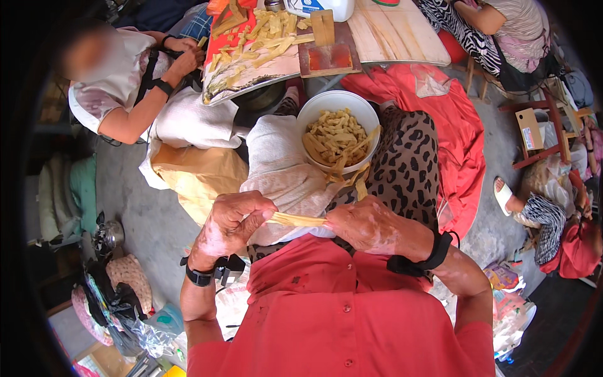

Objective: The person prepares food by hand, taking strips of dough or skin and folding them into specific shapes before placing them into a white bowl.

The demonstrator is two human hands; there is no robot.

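Note:
A pale yellow flat strip [298, 220] of some pliable-looking stuff is stretched level above my lap. Its left end is pinched between the thumb and fingers of my left hand [231, 221]. My right hand [369, 227] has closed fingers around the other end. Just beyond, between my thighs, stands a white tub [304, 117] holding many short twisted yellow pieces [336, 135]. A longer yellow strip [361, 187] lies on my patterned trousers near the tub and my right hand. A light cloth [275, 154] covers my left thigh.
Ahead is a table [399, 31] with loose yellow strips [273, 34], a wooden block tool [331, 60] and a white jug [320, 7]. A co-worker [135, 81] sits at left by a brown paper sack [201, 173]. Red cloth [461, 138] drapes at right; other people sit beyond.

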